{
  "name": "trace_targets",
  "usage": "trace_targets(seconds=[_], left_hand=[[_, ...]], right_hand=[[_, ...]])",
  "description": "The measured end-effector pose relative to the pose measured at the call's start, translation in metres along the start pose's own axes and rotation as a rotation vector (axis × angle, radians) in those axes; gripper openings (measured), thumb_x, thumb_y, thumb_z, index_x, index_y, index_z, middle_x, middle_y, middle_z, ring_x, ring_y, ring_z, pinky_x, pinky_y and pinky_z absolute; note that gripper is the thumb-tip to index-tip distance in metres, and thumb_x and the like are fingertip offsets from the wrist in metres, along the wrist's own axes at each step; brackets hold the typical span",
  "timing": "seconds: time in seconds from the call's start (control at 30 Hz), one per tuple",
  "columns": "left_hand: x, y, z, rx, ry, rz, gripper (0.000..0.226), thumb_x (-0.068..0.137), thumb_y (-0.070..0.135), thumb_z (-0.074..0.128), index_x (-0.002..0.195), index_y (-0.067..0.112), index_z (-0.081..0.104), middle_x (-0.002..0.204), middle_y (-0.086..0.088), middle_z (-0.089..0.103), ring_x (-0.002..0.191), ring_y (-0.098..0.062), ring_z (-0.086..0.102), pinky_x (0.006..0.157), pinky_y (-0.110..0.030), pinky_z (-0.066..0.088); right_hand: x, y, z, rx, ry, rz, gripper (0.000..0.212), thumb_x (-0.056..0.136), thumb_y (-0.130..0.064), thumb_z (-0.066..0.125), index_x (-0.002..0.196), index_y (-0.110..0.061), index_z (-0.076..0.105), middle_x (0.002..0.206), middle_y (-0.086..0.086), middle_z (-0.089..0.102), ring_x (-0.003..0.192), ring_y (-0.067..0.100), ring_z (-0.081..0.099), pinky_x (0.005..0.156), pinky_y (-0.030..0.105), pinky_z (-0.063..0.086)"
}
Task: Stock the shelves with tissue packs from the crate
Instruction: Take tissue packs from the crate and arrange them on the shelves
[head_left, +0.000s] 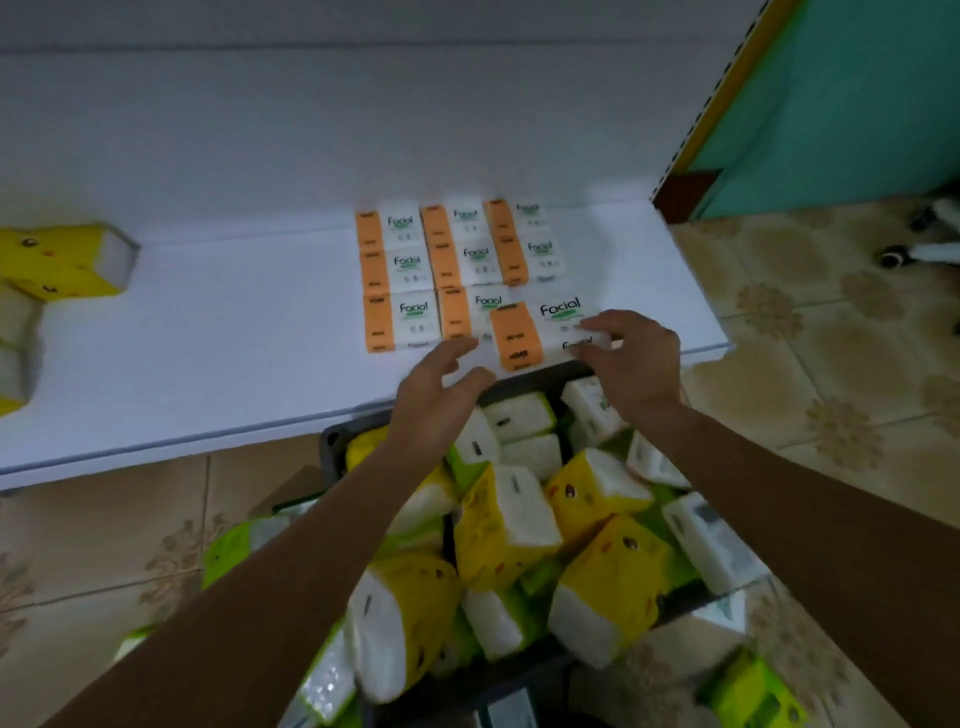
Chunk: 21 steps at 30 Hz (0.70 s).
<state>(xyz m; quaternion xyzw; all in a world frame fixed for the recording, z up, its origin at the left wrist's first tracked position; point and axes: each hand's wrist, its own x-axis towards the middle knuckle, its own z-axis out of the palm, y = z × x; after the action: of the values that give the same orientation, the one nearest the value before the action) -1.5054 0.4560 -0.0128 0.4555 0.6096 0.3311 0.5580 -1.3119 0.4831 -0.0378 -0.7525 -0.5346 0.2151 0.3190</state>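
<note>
Several orange-and-white "Facial" tissue packs lie in rows on the white bottom shelf. My right hand grips the right end of one more such pack at the shelf's front edge, slightly over the row. My left hand hovers with relaxed fingers just left of that pack and holds nothing. Below both hands stands the dark crate, heaped with yellow and green tissue packs.
Yellow tissue packs sit at the shelf's left end. Green packs lie on the tiled floor beside the crate. A teal wall and shelf upright rise at the right. White chair-like legs stand at far right.
</note>
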Motion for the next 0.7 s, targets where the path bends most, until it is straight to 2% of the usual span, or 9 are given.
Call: trace_targets(seconds=[0.07,0.13,0.23,0.33,0.43,0.53,0.6,0.7], left_hand=[[0.017,-0.013,0.007,-0.014,0.033,0.005,0.034,0.088,0.016,0.059,0.121,0.021,0.057,0.126,0.002,0.053,0.116,-0.014,0.05,0.092,-0.024,0.039],[0.03,-0.03,0.01,-0.008,0.07,0.016,0.027,0.087,0.013,0.06,0.113,0.019,0.059,0.122,0.001,0.057,0.106,-0.013,0.054,0.088,-0.024,0.041],[0.05,-0.054,0.007,-0.01,0.124,0.03,0.021,0.087,0.009,0.059,0.104,0.02,0.059,0.114,0.0,0.06,0.089,-0.008,0.057,0.082,-0.026,0.043],[0.072,-0.07,0.002,-0.034,0.175,0.026,0.02,0.087,0.009,0.06,0.104,0.019,0.06,0.109,0.005,0.06,0.091,-0.004,0.056,0.087,-0.033,0.049],[0.092,-0.076,0.005,-0.037,0.16,0.032,0.021,0.086,0.009,0.06,0.104,0.02,0.06,0.104,0.01,0.06,0.096,-0.008,0.056,0.091,-0.037,0.049],[0.111,-0.078,0.005,-0.031,0.151,0.113,0.022,0.086,0.007,0.06,0.095,0.027,0.058,0.103,0.01,0.06,0.095,-0.008,0.056,0.085,-0.029,0.049],[0.117,-0.079,0.007,-0.024,0.133,0.155,0.023,0.086,0.006,0.06,0.093,0.028,0.057,0.099,0.012,0.06,0.094,-0.007,0.056,0.078,-0.023,0.047],[0.119,-0.081,0.008,0.018,0.076,0.163,0.019,0.085,0.007,0.06,0.095,0.024,0.059,0.097,0.011,0.06,0.092,-0.01,0.057,0.081,-0.025,0.048]], right_hand=[[0.031,0.026,0.013,-0.082,0.064,0.033,0.027,0.077,-0.019,0.075,0.104,-0.015,0.071,0.114,0.004,0.064,0.102,0.015,0.058,0.083,0.01,0.038],[0.055,0.046,0.031,-0.221,0.137,0.041,0.028,0.079,-0.024,0.072,0.107,-0.021,0.069,0.115,0.006,0.061,0.1,0.019,0.055,0.084,0.02,0.04],[0.089,0.065,0.055,-0.261,0.119,0.041,0.028,0.084,-0.021,0.067,0.112,-0.019,0.067,0.114,0.01,0.056,0.095,0.024,0.057,0.075,0.023,0.04],[0.124,0.07,0.073,-0.319,0.057,0.022,0.027,0.088,-0.02,0.061,0.115,-0.017,0.065,0.118,0.009,0.058,0.102,0.025,0.057,0.078,0.027,0.043],[0.145,0.078,0.081,-0.373,0.053,0.075,0.026,0.088,-0.017,0.062,0.114,-0.014,0.065,0.119,0.011,0.061,0.105,0.027,0.06,0.083,0.032,0.048],[0.154,0.083,0.093,-0.483,-0.034,0.087,0.025,0.088,-0.014,0.063,0.112,-0.009,0.064,0.116,0.015,0.062,0.104,0.031,0.06,0.084,0.036,0.049],[0.158,0.087,0.097,-0.455,-0.13,0.104,0.027,0.086,-0.013,0.065,0.113,-0.01,0.064,0.116,0.015,0.061,0.103,0.031,0.061,0.085,0.037,0.051],[0.155,0.088,0.101,-0.398,-0.312,0.06,0.042,0.087,-0.007,0.059,0.128,-0.013,0.055,0.13,0.015,0.052,0.112,0.032,0.055,0.095,0.038,0.048]])
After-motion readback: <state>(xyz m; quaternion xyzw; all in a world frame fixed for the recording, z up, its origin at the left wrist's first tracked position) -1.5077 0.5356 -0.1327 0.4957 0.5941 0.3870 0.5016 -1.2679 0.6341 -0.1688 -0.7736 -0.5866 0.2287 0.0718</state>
